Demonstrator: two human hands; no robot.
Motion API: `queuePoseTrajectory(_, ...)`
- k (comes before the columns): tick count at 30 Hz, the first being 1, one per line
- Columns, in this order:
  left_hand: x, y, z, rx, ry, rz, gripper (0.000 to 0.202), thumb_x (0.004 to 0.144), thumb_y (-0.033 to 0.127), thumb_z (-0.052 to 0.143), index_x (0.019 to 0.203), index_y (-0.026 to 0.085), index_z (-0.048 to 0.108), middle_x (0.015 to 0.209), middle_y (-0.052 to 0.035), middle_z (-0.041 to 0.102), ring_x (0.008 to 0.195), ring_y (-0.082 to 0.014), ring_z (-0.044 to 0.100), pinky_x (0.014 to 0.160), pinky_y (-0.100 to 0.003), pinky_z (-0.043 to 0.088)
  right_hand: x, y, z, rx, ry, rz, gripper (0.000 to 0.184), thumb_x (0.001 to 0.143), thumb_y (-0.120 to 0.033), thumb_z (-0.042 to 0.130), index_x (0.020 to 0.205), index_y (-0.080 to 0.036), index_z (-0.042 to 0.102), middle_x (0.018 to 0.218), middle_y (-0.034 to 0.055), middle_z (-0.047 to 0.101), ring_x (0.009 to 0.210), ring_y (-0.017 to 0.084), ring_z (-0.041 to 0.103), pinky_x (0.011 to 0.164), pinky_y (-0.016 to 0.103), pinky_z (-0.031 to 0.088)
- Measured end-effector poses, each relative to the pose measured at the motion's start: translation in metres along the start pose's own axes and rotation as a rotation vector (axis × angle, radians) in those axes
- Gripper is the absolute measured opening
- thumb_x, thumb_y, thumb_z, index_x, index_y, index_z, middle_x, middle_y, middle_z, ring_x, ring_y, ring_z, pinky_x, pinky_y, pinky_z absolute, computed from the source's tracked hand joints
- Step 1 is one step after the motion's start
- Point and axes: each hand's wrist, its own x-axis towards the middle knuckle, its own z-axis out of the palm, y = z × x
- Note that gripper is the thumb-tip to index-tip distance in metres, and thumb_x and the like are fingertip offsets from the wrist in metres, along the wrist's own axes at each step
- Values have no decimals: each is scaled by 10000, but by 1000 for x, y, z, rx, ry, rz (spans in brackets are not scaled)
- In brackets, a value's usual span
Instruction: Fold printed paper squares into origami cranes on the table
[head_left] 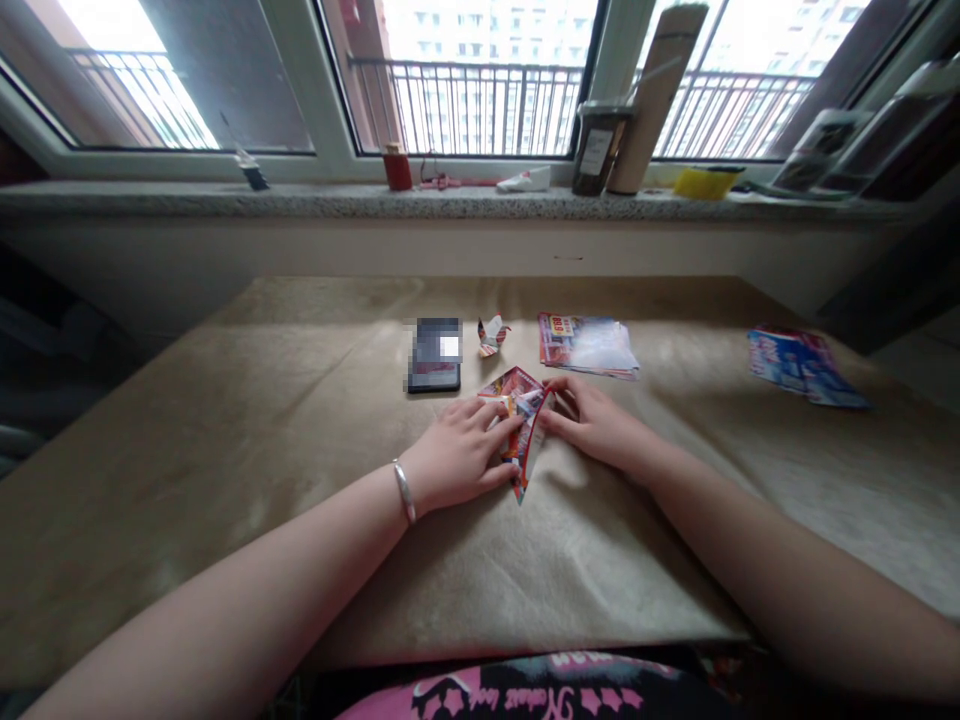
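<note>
A folded sheet of colourful printed paper (529, 402) lies on the table in front of me, with a pointed end towards me. My left hand (469, 448) rests on its left side, fingers spread and pressing it down; a silver bangle circles that wrist. At the right edge of the paper, my right hand (589, 415) pinches a raised flap between thumb and fingers. Just beyond the paper stands a small folded paper figure (493, 336). Part of the sheet is hidden beneath my left fingers.
A dark phone-like device (435, 375), partly blurred, lies left of the paper figure. Printed leaflets (574, 345) are stacked to its right, and more leaflets (802, 368) lie far right on the table (225, 450). Behind, the windowsill (300, 203) holds a jar (598, 150) and a cardboard tube (660, 100).
</note>
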Motion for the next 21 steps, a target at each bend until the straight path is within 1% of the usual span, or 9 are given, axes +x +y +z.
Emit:
queuePoseTrajectory(2,-1,1,0,7,20,3,548,881,517,453,1344,225,429,1283,-97,479,1188,-285,421,1030,-442,331,0,0,-5,13,-12,5,223,859,-411,498,964,-217,527,1061,62,634,990,220,582,875,377,462)
queuePoseTrajectory(3,-1,1,0,7,29,5,527,884,510,450,1337,242,437,1276,-90,481,1186,-283,421,1026,-441,334,0,0,-8,14,-29,8,205,871,-405,476,922,-214,533,1030,61,644,956,216,591,851,369,470)
queuePoseTrajectory(5,-2,1,0,1,44,8,486,892,500,440,1322,274,455,1268,-79,481,1189,-279,417,1022,-441,337,1,0,-14,-6,-70,20,226,877,-409,456,874,-208,558,940,58,664,861,211,610,780,355,488)
queuePoseTrajectory(7,-2,0,0,-6,55,9,462,895,494,440,1308,289,470,1269,-75,476,1194,-280,411,1022,-447,337,2,1,-20,-30,-107,1,207,864,-379,475,857,-209,592,895,52,676,815,208,620,743,346,497)
queuePoseTrajectory(10,-2,0,1,-12,58,10,449,889,472,465,1297,285,481,1282,-78,465,1208,-280,404,1031,-454,332,2,2,-26,-82,-130,-88,105,807,-260,526,814,-219,622,978,47,683,877,208,629,794,344,502)
queuePoseTrajectory(12,-2,-1,2,-20,53,11,446,885,462,478,1291,278,486,1301,-79,454,1222,-279,398,1041,-452,329,1,4,-27,-138,-138,-156,96,774,-222,550,821,-223,634,1061,47,666,942,214,623,845,354,499)
queuePoseTrajectory(15,-2,-2,3,-30,56,21,442,887,470,473,1278,265,498,1342,-80,431,1245,-279,386,1051,-446,329,-2,8,-25,-217,-136,-244,164,761,-239,589,910,-220,653,1167,71,620,1057,232,587,928,388,475)
queuePoseTrajectory(18,-2,-3,3,-33,62,38,432,893,479,463,1258,251,509,1373,-84,412,1262,-278,378,1053,-441,337,-2,9,-21,-247,-113,-315,237,757,-229,608,985,-206,667,1246,90,583,1145,236,540,994,408,436)
queuePoseTrajectory(21,-1,-5,2,-29,68,62,391,897,447,476,1220,232,526,1415,-92,373,1275,-274,376,1054,-435,341,-2,9,-18,-243,-141,-380,264,780,-203,581,1024,-224,679,1186,61,635,1159,228,535,1006,420,431)
